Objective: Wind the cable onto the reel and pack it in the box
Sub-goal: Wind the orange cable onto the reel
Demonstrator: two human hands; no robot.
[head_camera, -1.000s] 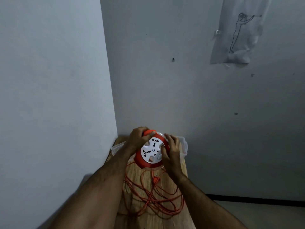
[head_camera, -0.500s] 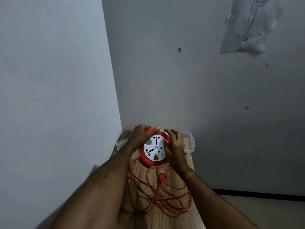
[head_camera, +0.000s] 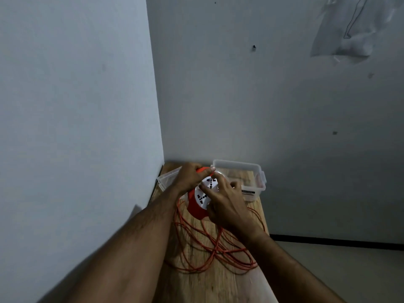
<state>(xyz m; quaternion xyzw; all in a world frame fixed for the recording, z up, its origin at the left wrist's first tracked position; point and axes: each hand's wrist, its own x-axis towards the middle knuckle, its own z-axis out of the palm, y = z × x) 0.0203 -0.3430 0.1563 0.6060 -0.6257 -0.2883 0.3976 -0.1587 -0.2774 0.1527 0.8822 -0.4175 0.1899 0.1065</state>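
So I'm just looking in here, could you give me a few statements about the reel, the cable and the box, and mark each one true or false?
1. The left hand grips the orange top of the reel. True.
2. The cable is fully wound onto the reel. False: most of it lies in loose loops on the wooden table.
3. The reel sits inside the clear box. False: it is held in front of the box.
4. The right hand is on the reel's white socket face. True.

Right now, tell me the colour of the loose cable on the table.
Orange cable, clearest in the head view.
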